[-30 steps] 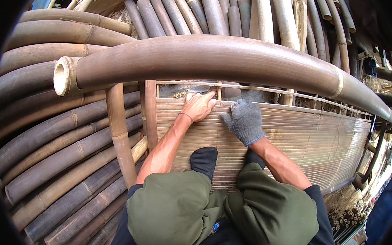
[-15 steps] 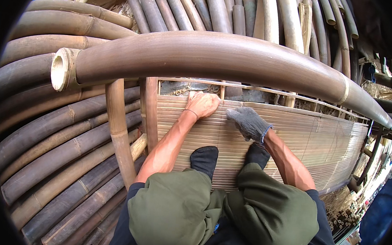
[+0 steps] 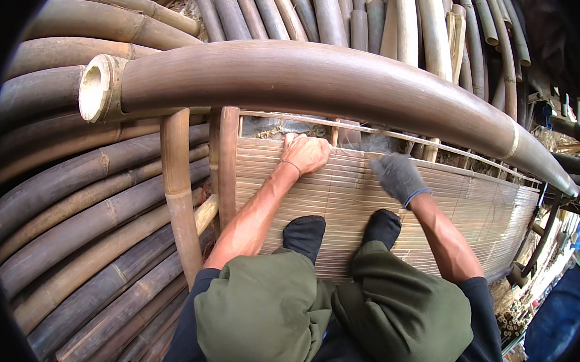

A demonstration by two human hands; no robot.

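Resting on the far edge of the brown bamboo-slat panel [image 3: 447, 214], the bare left hand [image 3: 308, 154] curls; the grey-gloved right hand [image 3: 400, 176] slants up-left; I cannot tell either grip.

- No text, label, brand, number or sign can be read on anything in view.
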